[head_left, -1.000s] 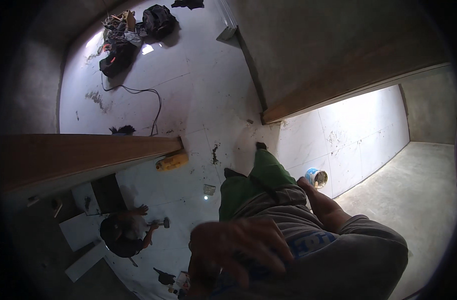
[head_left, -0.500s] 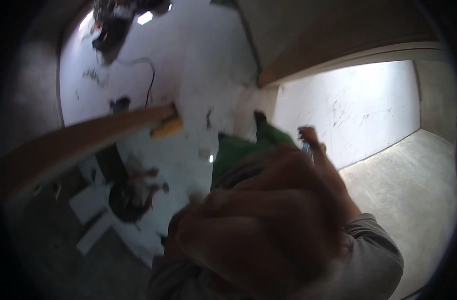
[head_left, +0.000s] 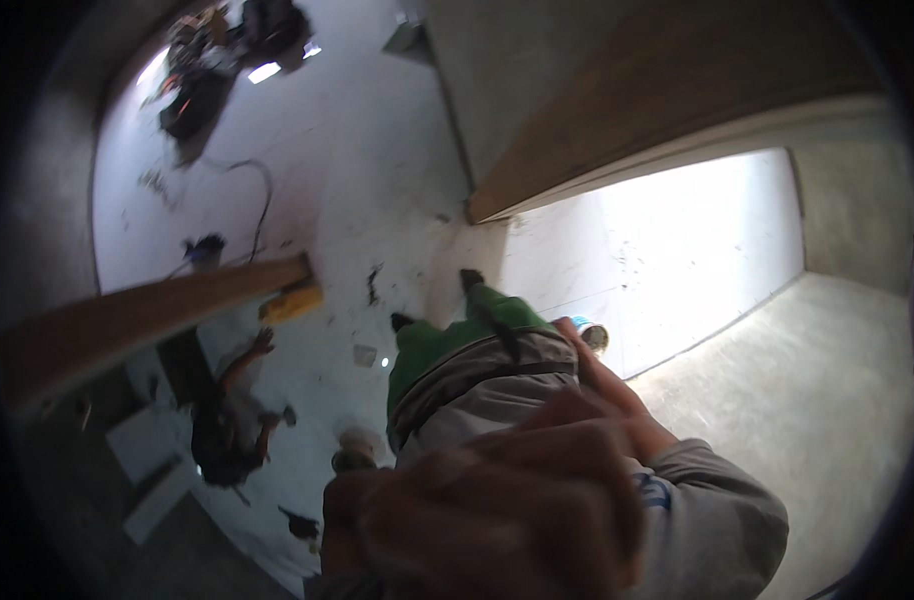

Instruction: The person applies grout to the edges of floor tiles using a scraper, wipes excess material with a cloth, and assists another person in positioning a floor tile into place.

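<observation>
Close in front of me, my left hand (head_left: 507, 500) is blurred and fills the lower middle of the view. Its fingers look curled, and whether they hold anything is hidden. My right forearm runs from its grey sleeve along my side, and my right hand (head_left: 565, 335) is by my right hip. Its fingers do not show clearly. Beyond that hand, a can (head_left: 592, 337) with a blue and white side stands on the floor. Below me are my green trousers (head_left: 457, 345) and dark feet.
At the left, another person (head_left: 225, 425) is low by the floor, one arm reaching out. Brown wooden boards or frames (head_left: 157, 315) stand left and right (head_left: 657, 110). A yellow object (head_left: 290, 303) is at the left one's end. Dark items (head_left: 202, 80) and a cable (head_left: 267, 195) lie farther off.
My right hand has dropped from a raised position with fingers showing to beside my hip, uncovering the can. My left hand has shifted lower. The other person's arm has moved, and the whole view has shifted.
</observation>
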Demonstrator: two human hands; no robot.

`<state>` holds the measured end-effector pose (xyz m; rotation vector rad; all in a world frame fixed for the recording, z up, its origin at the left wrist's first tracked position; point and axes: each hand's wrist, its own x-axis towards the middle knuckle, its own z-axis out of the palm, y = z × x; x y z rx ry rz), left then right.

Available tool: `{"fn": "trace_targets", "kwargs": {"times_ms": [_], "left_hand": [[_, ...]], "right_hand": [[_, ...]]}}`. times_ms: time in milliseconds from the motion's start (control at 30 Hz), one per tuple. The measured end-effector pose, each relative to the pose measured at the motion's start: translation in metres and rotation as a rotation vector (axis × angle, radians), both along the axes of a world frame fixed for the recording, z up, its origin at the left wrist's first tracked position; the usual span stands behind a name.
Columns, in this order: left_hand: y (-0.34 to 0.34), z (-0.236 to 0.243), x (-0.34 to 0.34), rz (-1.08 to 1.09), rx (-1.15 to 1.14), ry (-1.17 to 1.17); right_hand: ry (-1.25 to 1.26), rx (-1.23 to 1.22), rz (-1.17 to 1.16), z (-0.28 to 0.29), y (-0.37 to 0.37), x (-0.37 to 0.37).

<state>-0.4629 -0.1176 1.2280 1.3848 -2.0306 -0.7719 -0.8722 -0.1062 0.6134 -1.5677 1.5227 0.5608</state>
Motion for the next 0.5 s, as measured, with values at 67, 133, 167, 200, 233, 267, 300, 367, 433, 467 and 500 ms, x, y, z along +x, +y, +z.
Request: {"fn": "trace_targets", "kwargs": {"times_ms": [67, 133, 167, 200, 233, 267, 300, 367, 433, 467, 500], "left_hand": [[-0.001, 0.033, -0.029, 0.081, 0.058, -0.706], [0.003, 0.03, -0.014, 0.011, 0.032, -0.453], [0.002, 0.019, 0.003, -0.045, -0.025, 0.037], [0.0, 0.007, 0.018, -0.105, -0.07, 0.524], [0.0, -0.005, 0.029, -0.162, -0.11, 0.998], [0.003, -0.014, 0.04, -0.143, -0.11, 0.966], [0.005, -0.021, 0.056, -0.088, -0.123, 0.898], [0.011, -0.03, 0.088, 0.014, -0.163, 0.77], [0.011, -0.079, 0.104, 0.127, -0.013, 0.626], [0.012, -0.085, 0.115, 0.23, 0.132, 0.432], [0.011, -0.108, 0.113, 0.27, 0.217, 0.423]], "right_hand": [[0.013, 0.1, -0.267, 0.007, 0.001, 0.017], [-0.096, 0.024, -0.249, 0.014, 0.004, 0.021], [-0.104, 0.016, -0.179, 0.019, -0.01, 0.022], [-0.121, -0.002, -0.172, 0.027, -0.023, 0.028], [-0.197, 0.09, -0.149, 0.037, -0.035, 0.042], [-0.248, 0.151, -0.122, 0.049, -0.035, 0.064], [-0.305, 0.214, -0.096, 0.064, -0.035, 0.095], [-0.433, 0.083, 0.357, 0.097, -0.049, 0.147], [-0.441, 0.011, 0.412, 0.096, -0.047, 0.099], [-0.4, -0.002, 0.445, 0.097, -0.054, 0.095], [-0.339, 0.059, 0.252, 0.09, -0.052, 0.06]]}}
